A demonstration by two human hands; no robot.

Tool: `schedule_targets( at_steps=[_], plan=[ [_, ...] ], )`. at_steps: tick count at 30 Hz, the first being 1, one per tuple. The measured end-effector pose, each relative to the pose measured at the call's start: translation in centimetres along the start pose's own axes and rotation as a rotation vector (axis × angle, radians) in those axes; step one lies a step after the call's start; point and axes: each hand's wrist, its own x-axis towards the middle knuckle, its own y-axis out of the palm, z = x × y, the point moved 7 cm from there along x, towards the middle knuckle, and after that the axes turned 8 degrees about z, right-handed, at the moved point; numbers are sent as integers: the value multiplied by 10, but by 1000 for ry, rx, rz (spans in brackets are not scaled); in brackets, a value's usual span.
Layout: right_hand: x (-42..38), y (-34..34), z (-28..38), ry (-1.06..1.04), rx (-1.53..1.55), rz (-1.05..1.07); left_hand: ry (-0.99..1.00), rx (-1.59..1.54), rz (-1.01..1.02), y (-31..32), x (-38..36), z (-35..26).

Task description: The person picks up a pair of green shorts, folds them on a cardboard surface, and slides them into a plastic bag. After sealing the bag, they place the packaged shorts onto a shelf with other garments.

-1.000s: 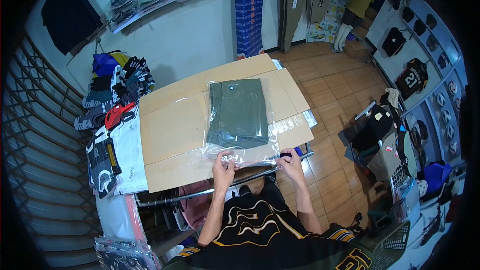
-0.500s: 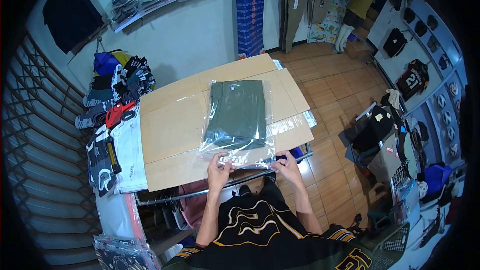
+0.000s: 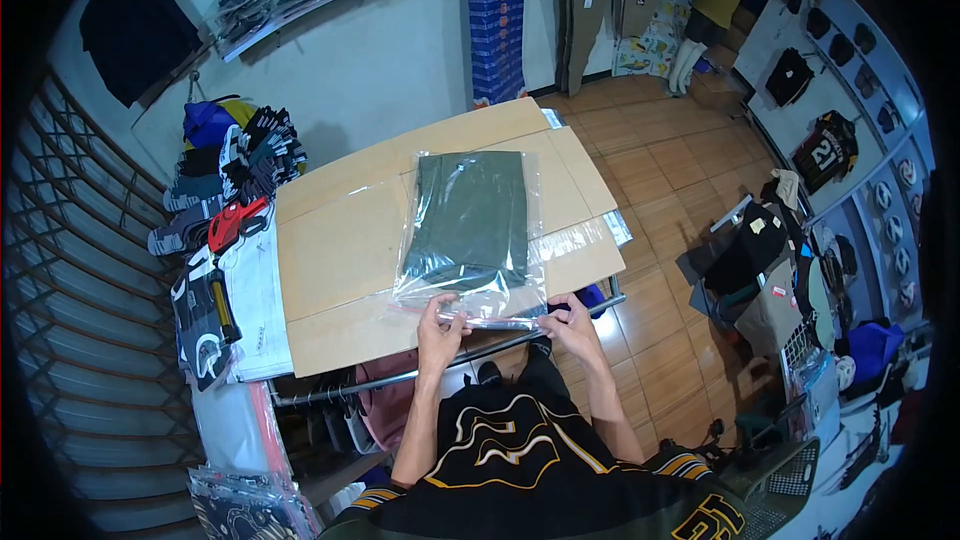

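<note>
A folded dark green garment (image 3: 468,215) lies inside a clear plastic bag (image 3: 408,290) on the flat cardboard (image 3: 335,260). The bag's open-end edge, with a reddish strip, is toward my body. My left hand (image 3: 441,332) pinches this edge at its left part, thumb and fingers together. At the right corner of the same edge, my right hand (image 3: 570,326) pinches the plastic between thumb and fingers. The garment sits flat, away from my fingers.
A metal rail (image 3: 490,348) runs along the cardboard's near edge, with clothes hanging below. To the left are a red tool (image 3: 235,224), a yellow-and-black tool (image 3: 222,306) and piled socks (image 3: 262,155). Clothes are heaped on a rack (image 3: 750,255) at right.
My right hand has shifted slightly left along the bag's edge. Both hands keep their pinch. The whole view has shifted a little.
</note>
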Motion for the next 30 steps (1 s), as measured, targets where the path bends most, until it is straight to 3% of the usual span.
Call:
schedule_targets(
  at_steps=[30],
  plan=[
    [-3, 6, 3, 19, -32, -9, -26, 57, -71, -6, -2, 0]
  ],
)
